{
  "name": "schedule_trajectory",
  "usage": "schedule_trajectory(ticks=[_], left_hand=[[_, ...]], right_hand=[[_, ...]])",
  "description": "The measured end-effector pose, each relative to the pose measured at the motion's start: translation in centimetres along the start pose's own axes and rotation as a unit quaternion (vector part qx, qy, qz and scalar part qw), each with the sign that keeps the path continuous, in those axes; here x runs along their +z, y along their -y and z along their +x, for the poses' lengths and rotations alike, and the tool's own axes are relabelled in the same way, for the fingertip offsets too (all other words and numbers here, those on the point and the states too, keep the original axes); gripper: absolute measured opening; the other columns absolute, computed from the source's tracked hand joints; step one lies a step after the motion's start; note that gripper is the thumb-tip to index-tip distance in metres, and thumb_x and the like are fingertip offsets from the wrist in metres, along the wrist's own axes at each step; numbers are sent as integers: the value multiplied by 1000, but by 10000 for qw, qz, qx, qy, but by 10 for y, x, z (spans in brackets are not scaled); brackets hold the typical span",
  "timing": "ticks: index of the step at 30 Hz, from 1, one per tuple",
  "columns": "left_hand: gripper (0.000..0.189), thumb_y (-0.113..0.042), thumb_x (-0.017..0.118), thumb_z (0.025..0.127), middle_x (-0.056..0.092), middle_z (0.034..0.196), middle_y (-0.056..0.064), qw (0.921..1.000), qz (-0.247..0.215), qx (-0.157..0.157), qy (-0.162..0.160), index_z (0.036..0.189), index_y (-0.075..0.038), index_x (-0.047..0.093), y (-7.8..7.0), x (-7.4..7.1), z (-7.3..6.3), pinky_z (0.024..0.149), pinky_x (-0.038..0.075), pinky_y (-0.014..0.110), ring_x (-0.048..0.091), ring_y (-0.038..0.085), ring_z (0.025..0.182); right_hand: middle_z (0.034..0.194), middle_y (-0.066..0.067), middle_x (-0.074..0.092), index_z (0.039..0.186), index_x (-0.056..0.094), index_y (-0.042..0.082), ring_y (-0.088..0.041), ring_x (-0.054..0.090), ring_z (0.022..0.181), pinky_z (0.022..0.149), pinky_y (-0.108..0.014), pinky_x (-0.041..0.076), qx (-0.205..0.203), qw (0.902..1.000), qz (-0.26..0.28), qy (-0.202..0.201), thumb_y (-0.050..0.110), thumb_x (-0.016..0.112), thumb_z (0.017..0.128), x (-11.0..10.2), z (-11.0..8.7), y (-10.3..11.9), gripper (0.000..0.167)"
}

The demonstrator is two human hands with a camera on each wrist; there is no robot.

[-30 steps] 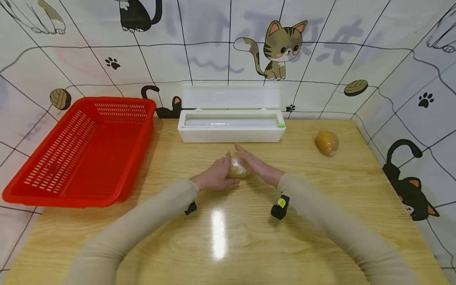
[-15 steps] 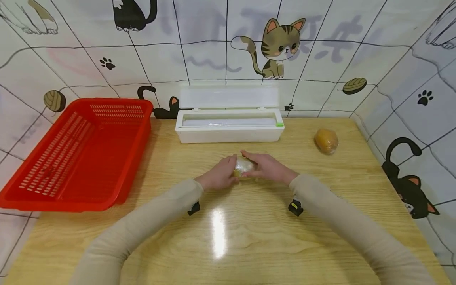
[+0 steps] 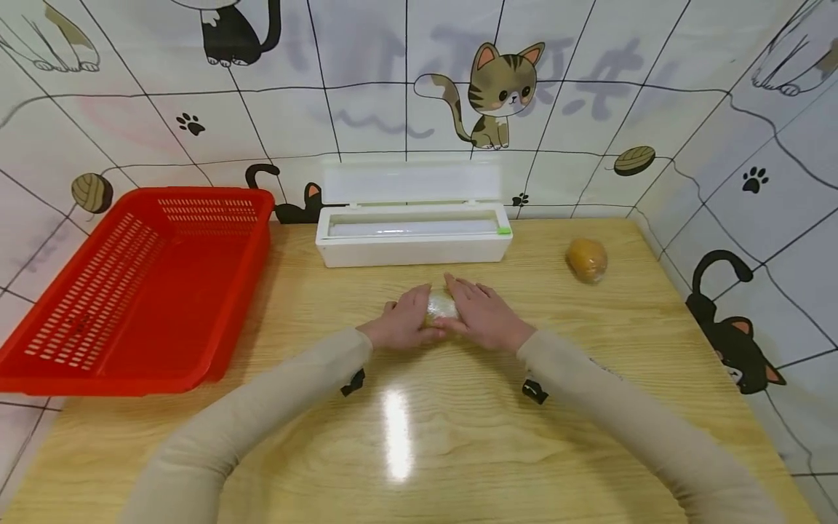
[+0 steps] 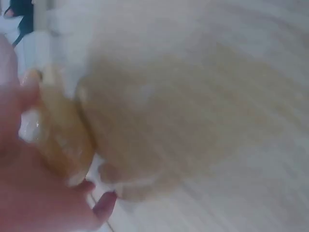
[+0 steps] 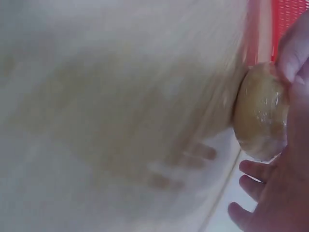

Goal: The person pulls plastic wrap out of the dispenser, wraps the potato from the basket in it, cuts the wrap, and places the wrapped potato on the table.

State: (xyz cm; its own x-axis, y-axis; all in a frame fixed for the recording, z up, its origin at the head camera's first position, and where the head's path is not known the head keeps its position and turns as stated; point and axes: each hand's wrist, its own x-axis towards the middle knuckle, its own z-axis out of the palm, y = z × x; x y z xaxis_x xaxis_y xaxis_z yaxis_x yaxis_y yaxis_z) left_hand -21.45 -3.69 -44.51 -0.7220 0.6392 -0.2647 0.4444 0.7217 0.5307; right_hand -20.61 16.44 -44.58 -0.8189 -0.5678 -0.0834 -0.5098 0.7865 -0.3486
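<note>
A rounded, yellowish fruit or vegetable in clear film sits between the two hands at mid-table; its kind is hard to tell. My left hand holds its left side, and in the left wrist view the thumb and fingers lie around the wrapped piece. From the other side my right hand holds it, the thumb near the left hand's. In the right wrist view the film looks shiny and tight on the piece, with several fingertips reaching past it. The palms hide part of it.
Behind the hands stands a white box, lid up, with a roll of film inside. At the left is a red plastic basket. A second wrapped, orange-yellow piece lies at the right rear of the wooden table.
The right hand has gone from lying flat along the wrapped piece to holding it with its thumb in front. The left hand stays at its left side. The whole head view has shifted slightly.
</note>
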Motion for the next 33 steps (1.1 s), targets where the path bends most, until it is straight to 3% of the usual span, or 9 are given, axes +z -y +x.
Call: schedule_trajectory(ticks=[6, 10, 13, 16, 19, 21, 24, 29, 33], left_hand=[[76, -35, 46, 102, 14, 156, 23, 9994, -292, 124, 133, 150, 6, 3, 1, -3, -2, 103, 19, 67, 18, 36, 141], [75, -36, 45, 102, 18, 155, 23, 9999, -74, -63, -74, 150, 8, 6, -7, -2, -2, 103, 24, 65, 23, 35, 140], [80, -39, 46, 101, 15, 156, 21, 9997, -171, -133, -124, 150, 7, 3, -8, -1, 0, 103, 20, 67, 19, 34, 142], [89, -34, 56, 98, 7, 157, 21, 9972, -658, 103, -344, 150, 6, -4, -3, -2, 4, 108, 15, 62, 12, 33, 143], [94, -26, 65, 93, 5, 157, 24, 9906, -1077, 557, -639, 151, 3, -3, 1, -3, 3, 109, 21, 54, 17, 35, 142], [87, -23, 67, 92, 15, 153, 25, 9873, -1086, 849, -793, 152, 0, 9, -3, -6, -1, 107, 30, 48, 30, 35, 136], [64, -24, 63, 95, 38, 138, 23, 9867, -880, 967, -964, 145, 2, 32, -6, -9, -7, 95, 44, 40, 50, 30, 115], [51, -29, 47, 103, 51, 133, 24, 9904, -848, 250, -1062, 136, 10, 44, 4, -7, -2, 102, 39, 41, 49, 33, 123], [58, -31, 40, 105, 40, 143, 26, 9867, -1345, 4, -911, 144, 11, 29, 10, -9, -1, 107, 32, 46, 40, 37, 131]], right_hand=[[151, -22, 30, 151, 0, -5, -38, 28, 138, 110, -55, 19, 166, 9894, 1439, -117, 44, 49, 99, 8, 2, 0, 87], [148, -22, 36, 152, 5, -3, -37, 29, 137, 107, -58, 23, 244, 9954, 811, -450, 47, 50, 98, 5, -2, 1, 86], [129, -21, 51, 148, 24, -3, -34, 54, 111, 90, -50, 45, 427, 9959, 377, -699, 50, 51, 97, 3, -7, 4, 78], [105, -15, 57, 133, 44, -3, -24, 57, 79, 66, -38, 50, 551, 9909, 818, -916, 44, 55, 97, 1, -9, 8, 60], [89, -11, 61, 115, 57, -2, -20, 58, 71, 62, -34, 50, 853, 9727, 2082, -575, 40, 49, 101, -5, -7, 8, 46], [79, -9, 64, 104, 62, -1, -19, 60, 67, 63, -34, 52, 1190, 9486, 2928, -186, 43, 43, 102, -10, -5, 7, 48], [70, -8, 64, 98, 64, -2, -19, 63, 61, 62, -36, 54, 1568, 9278, 3378, 219, 46, 34, 103, -14, -2, 8, 56], [108, -17, 63, 137, 45, -4, -25, 63, 89, 82, -42, 51, 508, 9839, 1709, 94, 30, 43, 101, -12, -1, 17, 50], [136, -26, 43, 146, 24, -8, -35, 50, 116, 96, -47, 44, -108, 9984, 551, 39, 31, 60, 90, -6, 1, 23, 77]])
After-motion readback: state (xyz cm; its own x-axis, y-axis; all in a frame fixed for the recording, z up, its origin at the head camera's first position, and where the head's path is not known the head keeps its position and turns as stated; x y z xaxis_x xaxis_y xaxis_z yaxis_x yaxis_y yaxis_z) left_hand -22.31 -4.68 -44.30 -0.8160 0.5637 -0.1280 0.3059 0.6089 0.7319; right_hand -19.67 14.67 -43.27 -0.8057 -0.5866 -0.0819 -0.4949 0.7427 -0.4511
